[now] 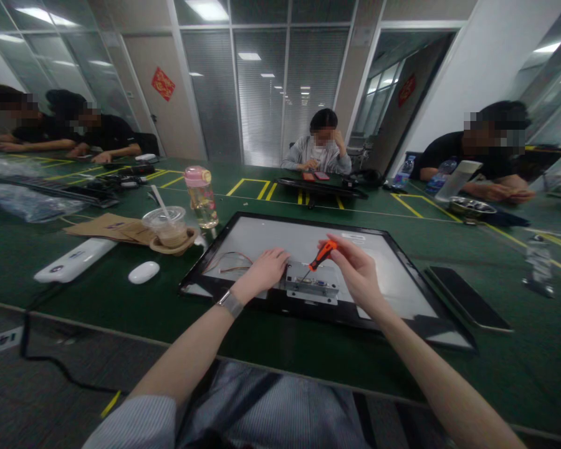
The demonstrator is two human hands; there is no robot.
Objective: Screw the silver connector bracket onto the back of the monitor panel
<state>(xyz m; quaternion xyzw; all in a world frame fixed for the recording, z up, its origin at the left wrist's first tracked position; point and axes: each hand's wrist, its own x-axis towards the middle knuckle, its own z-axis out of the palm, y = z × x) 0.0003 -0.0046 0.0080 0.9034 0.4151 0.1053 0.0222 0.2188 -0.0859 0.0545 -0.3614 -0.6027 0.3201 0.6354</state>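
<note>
My right hand [359, 269] is closed around the handle of an orange and black screwdriver [324, 254]. The shaft slants down and left to a metal bracket [308, 298] with ports along its front edge. At the bracket's left side lies my left hand [267, 269], fingers stretched out and apparently resting on or near it. Under both hands is a flat display panel [378, 236], its back grey-white inside a black frame. Thin wires [231, 262] curl on the panel left of my left hand. Whether the screwdriver tip sits in a screw is too small to tell.
Left of the panel are a lidded iced drink [165, 226] in a carton holder, a pink-topped bottle [201, 198], a white earbud case [143, 272] and a long white device [75, 259]. A dark phone [470, 298] lies to the right. Several people sit across the table.
</note>
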